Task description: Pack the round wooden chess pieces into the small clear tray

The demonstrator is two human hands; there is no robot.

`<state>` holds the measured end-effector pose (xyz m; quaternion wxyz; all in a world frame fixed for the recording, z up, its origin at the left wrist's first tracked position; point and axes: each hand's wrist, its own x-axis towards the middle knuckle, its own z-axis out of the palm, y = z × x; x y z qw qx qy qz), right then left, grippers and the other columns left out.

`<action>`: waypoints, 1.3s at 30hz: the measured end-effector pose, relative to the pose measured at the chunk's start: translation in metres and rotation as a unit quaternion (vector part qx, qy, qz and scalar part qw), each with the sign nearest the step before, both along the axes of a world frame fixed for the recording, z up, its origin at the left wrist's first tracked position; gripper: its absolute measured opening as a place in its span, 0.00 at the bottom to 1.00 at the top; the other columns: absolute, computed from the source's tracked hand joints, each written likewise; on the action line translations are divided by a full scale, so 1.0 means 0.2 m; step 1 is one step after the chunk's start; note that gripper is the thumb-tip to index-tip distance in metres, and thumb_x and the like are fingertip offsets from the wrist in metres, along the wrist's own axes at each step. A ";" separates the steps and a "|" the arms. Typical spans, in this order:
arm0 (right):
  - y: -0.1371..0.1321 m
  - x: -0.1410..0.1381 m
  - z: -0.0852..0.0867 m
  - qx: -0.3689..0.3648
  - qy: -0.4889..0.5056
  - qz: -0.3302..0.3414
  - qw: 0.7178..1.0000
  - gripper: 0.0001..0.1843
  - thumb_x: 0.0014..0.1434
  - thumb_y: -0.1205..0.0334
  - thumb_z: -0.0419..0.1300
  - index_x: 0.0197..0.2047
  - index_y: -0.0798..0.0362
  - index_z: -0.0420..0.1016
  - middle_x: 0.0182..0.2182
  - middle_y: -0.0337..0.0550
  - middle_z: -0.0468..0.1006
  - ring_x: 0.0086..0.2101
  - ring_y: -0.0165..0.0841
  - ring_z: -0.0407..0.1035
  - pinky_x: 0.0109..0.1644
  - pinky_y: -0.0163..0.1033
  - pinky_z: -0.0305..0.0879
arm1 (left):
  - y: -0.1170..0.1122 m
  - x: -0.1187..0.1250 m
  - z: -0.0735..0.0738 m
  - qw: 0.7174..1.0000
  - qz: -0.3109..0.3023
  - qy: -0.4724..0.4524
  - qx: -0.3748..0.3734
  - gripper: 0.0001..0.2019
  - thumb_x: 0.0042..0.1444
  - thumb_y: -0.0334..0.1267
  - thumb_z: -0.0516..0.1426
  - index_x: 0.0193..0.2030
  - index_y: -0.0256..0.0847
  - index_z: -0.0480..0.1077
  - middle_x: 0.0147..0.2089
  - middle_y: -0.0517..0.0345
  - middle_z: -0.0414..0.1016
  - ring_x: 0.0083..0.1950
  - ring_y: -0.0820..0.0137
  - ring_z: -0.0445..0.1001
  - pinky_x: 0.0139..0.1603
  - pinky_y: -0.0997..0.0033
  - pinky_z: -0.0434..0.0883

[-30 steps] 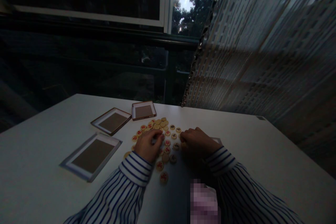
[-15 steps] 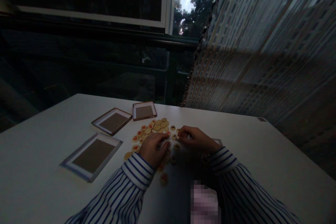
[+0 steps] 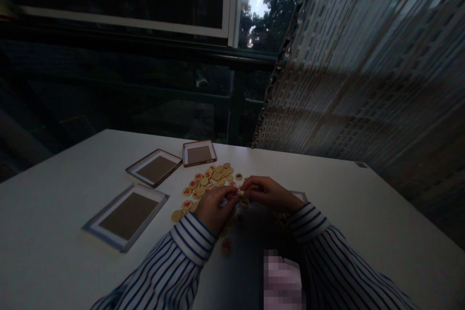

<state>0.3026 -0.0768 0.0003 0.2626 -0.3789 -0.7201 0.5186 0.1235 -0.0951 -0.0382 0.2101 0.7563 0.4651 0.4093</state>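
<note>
My right hand (image 3: 269, 194) is closed, its fingertips pinching one or more small pale xiangqi pieces (image 3: 240, 193) above the table. My left hand (image 3: 215, 207) meets it from the other side, thumb and fingers closed on the same pale discs. How many discs they hold is too small to tell. Beyond and left of my hands spreads a pile of round wooden xiangqi pieces (image 3: 218, 176), some face down, some with red characters. A dark-marked piece (image 3: 239, 176) lies just past my fingers. One red-marked piece (image 3: 226, 246) lies nearer me, below my left wrist. My hands hide other pieces.
Three shallow open box parts stand left: a near tray (image 3: 129, 215), a middle tray (image 3: 156, 167) and a far tray (image 3: 199, 153). Another tray rim (image 3: 300, 196) shows behind my right hand. The white table (image 3: 345, 213) ends before a window and a string curtain (image 3: 356, 68).
My hands have come together. My left fingers, apart from the right hand before, now meet its fingertips at the small pale disc. The trays stay in place.
</note>
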 end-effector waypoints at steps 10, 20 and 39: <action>0.00 -0.01 0.00 0.055 -0.024 -0.016 0.998 0.15 0.51 0.56 0.56 0.38 0.58 0.67 0.25 0.39 0.72 0.27 0.28 0.67 0.31 0.34 0.62 | -0.01 0.02 0.03 0.987 -0.002 -0.126 -0.098 0.11 0.47 0.40 0.56 0.36 0.39 0.70 0.33 0.55 0.76 0.34 0.69 0.74 0.37 0.69 0.72; 0.00 0.00 0.00 0.161 -0.095 0.006 0.982 0.21 0.48 0.60 0.59 0.47 0.56 0.69 0.33 0.42 0.74 0.31 0.28 0.66 0.34 0.33 0.61 | -0.01 0.03 0.05 0.956 -0.012 -0.230 -0.182 0.11 0.44 0.38 0.58 0.35 0.37 0.67 0.28 0.57 0.75 0.29 0.70 0.74 0.30 0.71 0.72; 0.00 0.09 0.01 0.231 -0.411 -0.042 0.881 0.15 0.47 0.60 0.55 0.40 0.51 0.67 0.30 0.41 0.72 0.28 0.29 0.64 0.29 0.31 0.53 | 0.06 -0.08 0.04 0.963 0.082 -0.219 -0.132 0.16 0.44 0.44 0.57 0.38 0.36 0.67 0.31 0.55 0.74 0.33 0.69 0.73 0.36 0.68 0.70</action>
